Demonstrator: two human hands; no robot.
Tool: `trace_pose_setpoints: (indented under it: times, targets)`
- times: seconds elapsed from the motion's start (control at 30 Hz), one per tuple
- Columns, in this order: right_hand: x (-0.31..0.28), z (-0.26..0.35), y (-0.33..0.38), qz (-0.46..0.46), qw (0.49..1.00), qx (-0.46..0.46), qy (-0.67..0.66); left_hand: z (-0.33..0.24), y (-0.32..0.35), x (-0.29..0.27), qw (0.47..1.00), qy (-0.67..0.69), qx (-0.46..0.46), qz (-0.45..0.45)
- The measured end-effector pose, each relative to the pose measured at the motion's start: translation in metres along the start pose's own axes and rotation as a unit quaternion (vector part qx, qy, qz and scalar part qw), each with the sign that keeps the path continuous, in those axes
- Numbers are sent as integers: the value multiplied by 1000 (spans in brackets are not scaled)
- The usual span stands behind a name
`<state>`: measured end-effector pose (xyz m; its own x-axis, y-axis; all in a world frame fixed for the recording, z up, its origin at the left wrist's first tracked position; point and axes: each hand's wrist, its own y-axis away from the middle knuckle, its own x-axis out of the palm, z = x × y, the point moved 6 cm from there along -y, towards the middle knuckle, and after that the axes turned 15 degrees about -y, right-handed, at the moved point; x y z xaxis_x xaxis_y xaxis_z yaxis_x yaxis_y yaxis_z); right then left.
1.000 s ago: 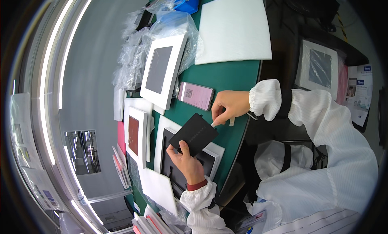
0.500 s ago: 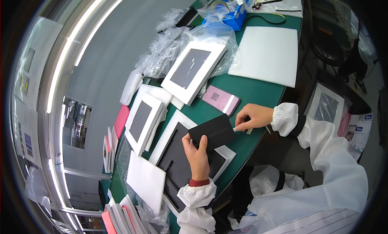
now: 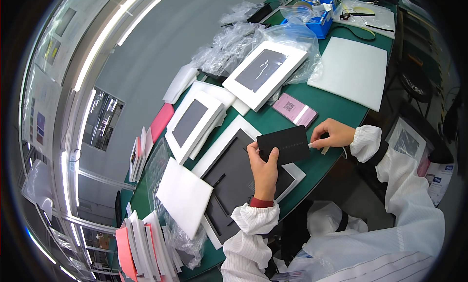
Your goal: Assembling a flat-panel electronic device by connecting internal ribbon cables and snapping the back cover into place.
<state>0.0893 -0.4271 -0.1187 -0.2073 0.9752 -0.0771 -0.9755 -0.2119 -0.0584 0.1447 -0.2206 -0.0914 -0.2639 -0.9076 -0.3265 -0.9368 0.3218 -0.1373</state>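
My left hand (image 3: 264,174) grips a thin black rectangular device (image 3: 287,141) by its left end, thumb on the upper face. At the device's right edge, my right hand (image 3: 335,135) pinches a small white cable plug (image 3: 311,145). The plug meets the edge; whether it is fully seated I cannot tell. Part of the white cable (image 3: 345,153) hangs below my right fingers. Beneath my hands, a dark panel with a white border (image 3: 226,158) lies on the green table (image 3: 319,172). A thin black stick (image 3: 220,204) rests on the panel.
Beyond my hands lies a pink phone (image 3: 296,110). White-framed screens (image 3: 261,70) and foam sheets (image 3: 352,70) cover much of the table, with clear plastic bags (image 3: 226,50) and a blue bin (image 3: 319,28) farther back. Several white and pink slabs (image 3: 146,248) stand at lower left.
The whole view has shifted, so the table and both hands appear farther right. My hands keep the same hold on the black device and the plug.
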Motion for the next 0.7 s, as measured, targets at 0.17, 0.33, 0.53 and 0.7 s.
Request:
trace_pose_setpoints:
  times: [0.17, 0.33, 0.53, 0.7]
  targets:
    - [2, -1, -2, 5, 1000, 3, -3, 0, 0, -1, 1000, 1, -1, -4]
    - [3, 5, 0, -2, 1000, 16, -11, -2, 0, -1, 1000, -7, 8, -5]
    - [0, 0, -3, 1, 1000, 5, -10, -8, 0, 1, 1000, 6, -3, 2]
    - [0, 0, 0, 3, 1000, 13, -3, -5, 0, 2, 1000, -2, 3, -2]
